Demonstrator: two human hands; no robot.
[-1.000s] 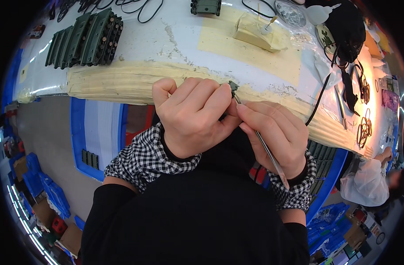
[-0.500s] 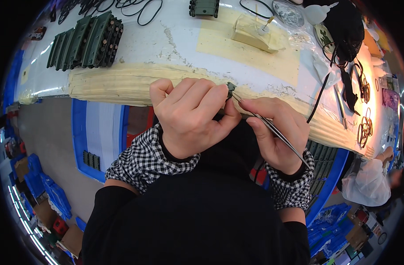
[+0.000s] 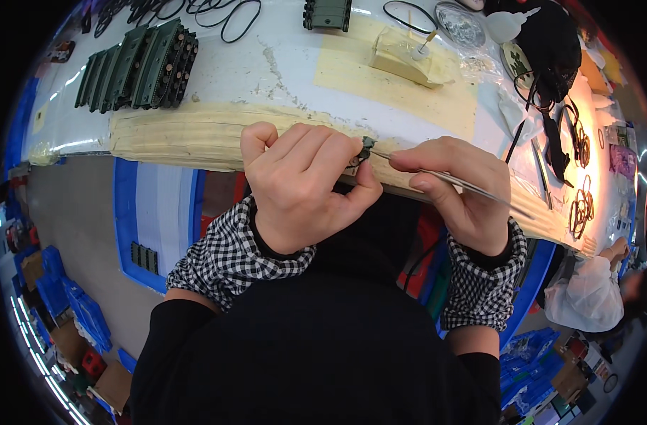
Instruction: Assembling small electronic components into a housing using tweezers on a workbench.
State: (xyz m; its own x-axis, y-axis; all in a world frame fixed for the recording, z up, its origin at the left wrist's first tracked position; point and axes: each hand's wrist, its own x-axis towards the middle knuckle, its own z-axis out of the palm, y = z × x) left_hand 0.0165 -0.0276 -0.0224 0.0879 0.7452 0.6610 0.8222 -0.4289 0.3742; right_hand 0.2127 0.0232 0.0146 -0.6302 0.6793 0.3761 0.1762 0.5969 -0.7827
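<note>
My left hand (image 3: 299,188) is closed, pinching a small dark green part (image 3: 367,144) between thumb and bent fingers at the padded table edge. Most of that part is hidden by the fingers, so its full shape cannot be made out. Metal tweezers (image 3: 445,176) lie in the grip of my right hand (image 3: 472,180), between thumb and forefinger. Their tips reach leftward to the green part and seem to touch it. Both wrists wear black-and-white checked sleeve cuffs.
Several dark green toy tank hulls (image 3: 136,67) stand in a row at the far left; another green hull (image 3: 328,14) sits at the back. A yellowish block (image 3: 413,58) holds thin sticks. Black cords (image 3: 584,205) lie at right. A blue tray (image 3: 127,234) is below the table.
My right hand has moved right and turned, so the tweezers lie flatter and extend farther right. The left hand has barely moved and still grips the green part.
</note>
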